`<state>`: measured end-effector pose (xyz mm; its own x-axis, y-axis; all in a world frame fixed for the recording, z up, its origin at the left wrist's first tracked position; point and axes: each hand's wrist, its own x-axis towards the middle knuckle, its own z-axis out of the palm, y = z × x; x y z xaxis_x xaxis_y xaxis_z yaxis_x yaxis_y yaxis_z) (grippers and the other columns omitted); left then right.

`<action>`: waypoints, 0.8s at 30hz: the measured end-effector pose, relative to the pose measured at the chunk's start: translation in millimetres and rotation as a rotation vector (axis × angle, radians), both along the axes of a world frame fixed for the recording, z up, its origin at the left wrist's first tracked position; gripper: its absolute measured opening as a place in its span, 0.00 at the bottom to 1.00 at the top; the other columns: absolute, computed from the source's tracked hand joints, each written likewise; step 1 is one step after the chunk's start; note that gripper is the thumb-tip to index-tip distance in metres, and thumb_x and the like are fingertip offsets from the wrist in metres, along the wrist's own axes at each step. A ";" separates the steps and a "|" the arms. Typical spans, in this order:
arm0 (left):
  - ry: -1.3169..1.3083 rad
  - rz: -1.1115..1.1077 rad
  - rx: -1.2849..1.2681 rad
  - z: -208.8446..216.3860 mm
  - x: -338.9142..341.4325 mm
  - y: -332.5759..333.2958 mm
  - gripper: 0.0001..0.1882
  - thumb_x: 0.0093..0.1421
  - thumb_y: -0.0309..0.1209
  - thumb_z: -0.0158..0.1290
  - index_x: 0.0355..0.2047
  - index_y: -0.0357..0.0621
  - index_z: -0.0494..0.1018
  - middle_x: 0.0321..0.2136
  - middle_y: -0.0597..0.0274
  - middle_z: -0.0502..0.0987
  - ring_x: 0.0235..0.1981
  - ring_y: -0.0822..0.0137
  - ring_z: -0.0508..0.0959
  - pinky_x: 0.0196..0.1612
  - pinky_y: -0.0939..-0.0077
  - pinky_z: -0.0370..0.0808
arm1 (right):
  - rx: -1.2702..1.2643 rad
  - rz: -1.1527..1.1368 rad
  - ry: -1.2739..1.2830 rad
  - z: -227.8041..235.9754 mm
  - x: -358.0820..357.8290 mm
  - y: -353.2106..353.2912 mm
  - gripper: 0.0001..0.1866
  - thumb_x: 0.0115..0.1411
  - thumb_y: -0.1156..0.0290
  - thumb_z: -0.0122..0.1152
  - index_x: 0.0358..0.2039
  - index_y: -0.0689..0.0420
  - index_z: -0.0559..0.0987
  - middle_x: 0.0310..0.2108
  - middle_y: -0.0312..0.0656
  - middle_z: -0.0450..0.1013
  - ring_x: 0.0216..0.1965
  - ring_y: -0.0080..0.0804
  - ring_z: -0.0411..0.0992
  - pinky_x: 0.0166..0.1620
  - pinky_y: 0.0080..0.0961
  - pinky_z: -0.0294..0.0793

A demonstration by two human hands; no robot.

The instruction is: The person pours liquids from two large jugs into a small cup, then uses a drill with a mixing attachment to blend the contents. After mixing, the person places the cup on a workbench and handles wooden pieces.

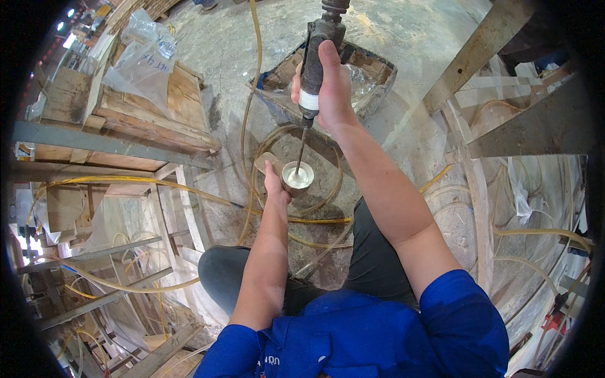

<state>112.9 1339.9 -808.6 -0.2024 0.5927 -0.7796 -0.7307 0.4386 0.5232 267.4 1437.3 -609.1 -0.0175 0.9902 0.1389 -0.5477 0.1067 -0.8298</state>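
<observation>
Your right hand (331, 88) wraps fully around the rotary grinder (313, 69), holding its bit upright inside the small pale cup (297, 176). Your left hand (275, 183) is curled, seemingly gripping that cup to brace it.

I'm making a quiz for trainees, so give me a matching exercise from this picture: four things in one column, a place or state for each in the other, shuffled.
Things:
1. rotary tool
2. small round piece
3. plastic bag
4. basin

Places or states:
A. lying on wooden boards, upper left
B. gripped upright in the right hand
C. on the ground behind the tool
D. steadied by the left hand

Pairs: 1-B, 2-D, 3-A, 4-C
</observation>
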 end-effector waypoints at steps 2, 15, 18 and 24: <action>0.000 -0.008 -0.017 1.0 4.8 2.2 0.33 0.58 0.59 0.41 0.51 0.45 0.63 0.44 0.57 0.72 0.46 0.56 0.72 0.50 0.52 0.68 | 0.018 -0.021 -0.017 -0.3 2.7 -0.2 0.34 0.54 0.34 0.45 0.23 0.59 0.70 0.12 0.40 0.67 0.12 0.27 0.67 0.17 0.22 0.66; 0.090 0.031 -0.027 6.8 6.2 0.6 0.34 0.58 0.59 0.41 0.51 0.42 0.63 0.43 0.55 0.72 0.43 0.54 0.73 0.48 0.52 0.69 | 0.024 0.014 -0.002 3.0 -1.1 -2.8 0.34 0.55 0.35 0.45 0.23 0.59 0.71 0.12 0.40 0.67 0.12 0.26 0.67 0.17 0.22 0.67; 0.082 0.040 -0.026 7.4 2.1 -1.0 0.34 0.58 0.60 0.40 0.51 0.43 0.63 0.43 0.55 0.72 0.44 0.54 0.73 0.49 0.52 0.69 | 0.027 0.022 0.009 4.9 -4.8 -3.3 0.34 0.55 0.35 0.45 0.23 0.59 0.71 0.12 0.40 0.67 0.12 0.26 0.67 0.18 0.22 0.67; 0.059 0.034 -0.027 9.7 5.2 -0.2 0.34 0.57 0.59 0.42 0.51 0.43 0.63 0.44 0.56 0.72 0.45 0.55 0.72 0.49 0.52 0.68 | 0.032 0.010 0.015 2.4 -1.3 -2.8 0.34 0.54 0.35 0.45 0.23 0.59 0.71 0.12 0.40 0.68 0.13 0.26 0.67 0.18 0.22 0.67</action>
<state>118.1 1339.7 -798.9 -0.2680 0.5637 -0.7813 -0.7134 0.4288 0.5542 266.1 1434.5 -606.7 -0.0248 0.9850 0.1705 -0.5613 0.1275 -0.8177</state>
